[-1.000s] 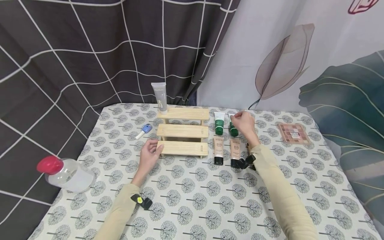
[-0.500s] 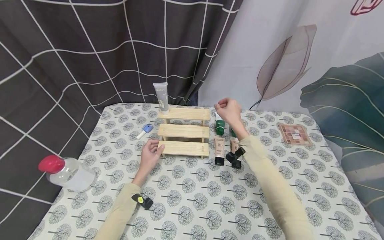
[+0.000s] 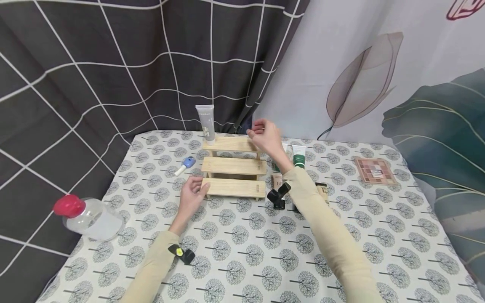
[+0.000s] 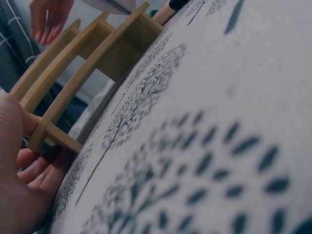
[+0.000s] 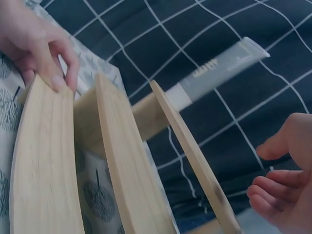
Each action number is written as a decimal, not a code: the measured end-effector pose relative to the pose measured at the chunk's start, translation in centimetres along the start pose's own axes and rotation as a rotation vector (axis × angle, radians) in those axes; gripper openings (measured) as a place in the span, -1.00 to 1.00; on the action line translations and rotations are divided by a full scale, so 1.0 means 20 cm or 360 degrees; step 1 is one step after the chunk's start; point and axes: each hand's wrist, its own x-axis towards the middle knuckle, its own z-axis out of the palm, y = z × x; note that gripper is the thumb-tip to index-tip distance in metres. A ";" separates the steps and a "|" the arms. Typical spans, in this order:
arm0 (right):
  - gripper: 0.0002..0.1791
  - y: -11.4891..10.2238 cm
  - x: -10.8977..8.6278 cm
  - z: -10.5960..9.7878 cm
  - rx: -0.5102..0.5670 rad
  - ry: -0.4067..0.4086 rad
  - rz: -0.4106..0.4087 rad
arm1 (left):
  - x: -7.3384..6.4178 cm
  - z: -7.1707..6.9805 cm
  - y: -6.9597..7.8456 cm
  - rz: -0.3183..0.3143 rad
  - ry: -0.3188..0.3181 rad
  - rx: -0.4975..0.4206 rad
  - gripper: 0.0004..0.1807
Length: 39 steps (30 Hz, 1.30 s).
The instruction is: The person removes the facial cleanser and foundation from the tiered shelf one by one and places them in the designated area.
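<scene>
My left hand [image 3: 191, 195] grips the left end of the lowest step of a three-step wooden display stand [image 3: 235, 166], thumb on top and fingers around the end. On the left of its top step a grey squeeze tube [image 3: 206, 124] stands upright on its cap. My right hand [image 3: 265, 136] hovers by the top step's right end, thumb apart from loosely bent fingers and nothing between them, as the right wrist view's right hand [image 5: 285, 178] shows. A green and white tube [image 3: 299, 156] lies right of the stand; another is mostly hidden behind my right wrist.
Two BB cream tubes, one a beige tube [image 3: 278, 182], lie under my right forearm, partly covered. Beside them is a small black-capped item [image 3: 322, 191]. An eyeshadow palette [image 3: 376, 171] lies far right. Left are a blue and white bottle [image 3: 185, 165] and a red-topped clear bottle [image 3: 92, 221].
My right hand has left the right-hand green tube and moved left, over to the top step's right end. My left hand keeps its grip on the stand.
</scene>
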 end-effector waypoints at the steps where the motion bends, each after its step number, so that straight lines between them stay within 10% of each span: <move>1: -0.52 -0.01 0.00 0.02 0.0005 -0.0003 -0.0017 | 0.00 0.00 0.00 0.0001 0.0001 -0.0005 -0.58; 22: -0.42 -0.08 0.02 0.39 0.0125 -0.0167 -0.0258 | 0.00 0.01 -0.01 -0.0019 -0.0003 -0.0003 -0.57; 39: -0.64 -0.11 -0.01 0.58 0.0424 0.0080 -0.0149 | -0.02 0.00 -0.01 0.0008 0.0040 -0.0012 -0.59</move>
